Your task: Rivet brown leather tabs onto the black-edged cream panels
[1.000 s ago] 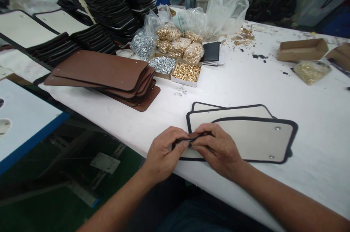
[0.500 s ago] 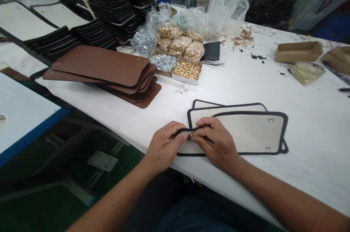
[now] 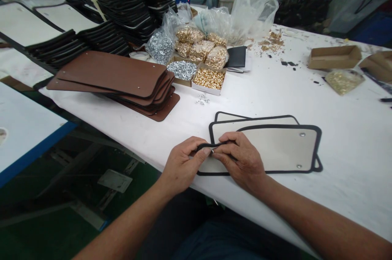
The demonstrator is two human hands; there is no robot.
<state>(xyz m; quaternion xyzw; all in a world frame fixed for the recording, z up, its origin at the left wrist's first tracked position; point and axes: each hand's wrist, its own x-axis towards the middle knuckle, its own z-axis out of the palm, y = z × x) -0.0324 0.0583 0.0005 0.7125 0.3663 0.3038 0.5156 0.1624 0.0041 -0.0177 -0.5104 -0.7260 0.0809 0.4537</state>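
Observation:
A cream panel with a black edge (image 3: 275, 145) lies near the table's front edge, its left end bent up between my hands. My left hand (image 3: 186, 164) pinches that raised edge between thumb and fingers. Beside it my right hand (image 3: 241, 160) grips the same edge, fingers curled over it. A tiny shiny metal piece (image 3: 212, 152) shows between my fingertips, too small to name. Two metal studs sit at the panel's right end. Under it lie more cream panels (image 3: 269, 120) with black edges.
Brown panels (image 3: 116, 74) are stacked at left, before tall black stacks (image 3: 122, 3). Boxes of silver fasteners (image 3: 183, 70) and gold fasteners (image 3: 210, 78) stand behind my hands, with loose silver bits (image 3: 202, 99) in front. Bagged gold parts (image 3: 202, 50) lie behind. A cardboard tray (image 3: 335, 57) is at right.
Almost nothing differs. Both hands keep the same grip on the bent panel edge, and the whole view has shifted very slightly.

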